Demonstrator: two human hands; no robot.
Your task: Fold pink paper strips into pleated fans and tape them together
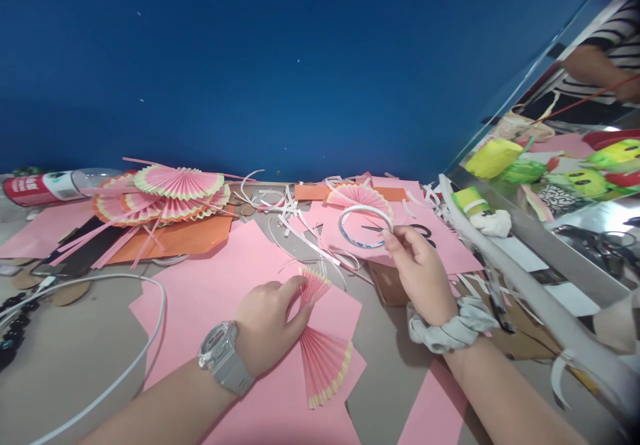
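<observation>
My left hand [273,321], with a grey watch on its wrist, pinches the folded middle of a pleated pink paper fan [320,355] that lies on a pink sheet [225,291]. My right hand [417,268], a grey scrunchie round its wrist, holds a roll of double-sided tape [365,226] by its rim, raised a little above the pink paper. Black scissors [425,233] lie partly hidden behind the right hand.
Finished pink pleated rosettes [170,195] are piled on orange paper [175,238] at the back left, beside a lying bottle [55,187]. White paper strips [295,228] litter the middle. A white cable [125,365] loops at left. Another person's arm [595,65] shows at top right.
</observation>
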